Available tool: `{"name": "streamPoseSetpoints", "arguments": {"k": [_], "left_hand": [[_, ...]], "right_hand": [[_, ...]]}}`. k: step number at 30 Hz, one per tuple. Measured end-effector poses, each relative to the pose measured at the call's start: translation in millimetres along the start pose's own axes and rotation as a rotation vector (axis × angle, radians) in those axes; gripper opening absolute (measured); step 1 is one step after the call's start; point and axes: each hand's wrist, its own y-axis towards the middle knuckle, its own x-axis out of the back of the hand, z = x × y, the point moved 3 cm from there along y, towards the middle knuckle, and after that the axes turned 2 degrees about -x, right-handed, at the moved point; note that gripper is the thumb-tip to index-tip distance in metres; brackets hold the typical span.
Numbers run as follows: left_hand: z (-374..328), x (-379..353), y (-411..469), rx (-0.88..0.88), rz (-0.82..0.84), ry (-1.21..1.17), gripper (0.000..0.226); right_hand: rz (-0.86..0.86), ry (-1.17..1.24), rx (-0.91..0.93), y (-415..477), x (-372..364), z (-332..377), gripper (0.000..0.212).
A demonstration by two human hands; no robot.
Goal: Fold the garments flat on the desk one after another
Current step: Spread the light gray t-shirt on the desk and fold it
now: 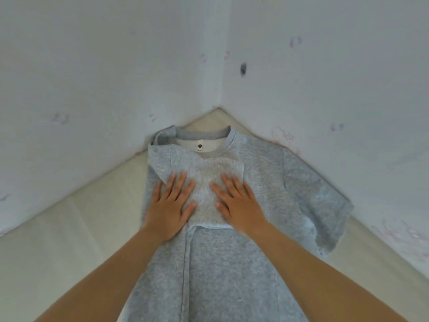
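Left hand: flat, fingers straight and spread, pressing on the grey T-shirt. My right hand: same posture, just beside it, both palms down on the chest area. The T-shirt lies on the desk, collar towards the wall corner. Its side on my left is folded inward; the sleeve on my right lies spread out.

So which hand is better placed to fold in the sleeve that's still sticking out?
Probably the right. The spread sleeve lies on the right side of the grey T-shirt, nearest the right hand; the left hand rests flat on the side already folded in and could hold that down.
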Motion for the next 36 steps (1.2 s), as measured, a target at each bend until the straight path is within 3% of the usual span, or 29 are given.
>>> {"name": "streamPoseSetpoints", "arguments": {"k": [6,9,12,15,19,22,25,29,31,36], "left_hand": [[-10.8,4.7,-41.3,-0.019,-0.004,0.033,0.069],[-16.8,9.7,-54.1,-0.001,0.006,-0.011,0.066],[-37.3,24.2,-49.1,-0.036,-0.008,-0.079,0.061],[-81.8,34.9,-34.1,-0.132,-0.043,-0.163,0.063],[-156.0,37.1,-6.1,-0.222,0.030,-0.253,0.052],[-205.6,40.4,13.7,-0.241,0.066,-0.303,0.059],[-235.3,35.6,26.9,-0.194,0.117,-0.404,0.071],[-252.3,22.1,32.5,-0.172,0.113,-0.312,0.071],[-254.8,17.0,32.4,-0.204,0.120,-0.259,0.069],[-248.1,11.3,30.2,-0.245,0.263,-0.318,0.075]], "right_hand": [[0.067,0.055,0.006,-56.1,-7.0,6.0,0.068],[0.044,0.191,-0.049,-78.7,5.5,0.7,0.052],[-0.243,0.418,-0.270,-99.6,31.5,-29.8,0.039],[-0.500,0.484,-0.498,-125.4,49.7,-71.8,0.030],[-0.679,0.655,-0.871,-160.7,59.0,-113.1,0.044],[-0.595,0.899,-1.186,-179.1,39.6,-139.6,0.065],[-0.529,1.142,-1.211,-188.7,23.9,-151.6,0.079],[-0.528,1.484,-1.194,-184.0,25.6,-158.9,0.072],[-0.503,1.604,-1.192,-176.8,29.8,-164.6,0.059],[-0.366,1.538,-1.120,-164.1,47.6,-171.1,0.039]]}}
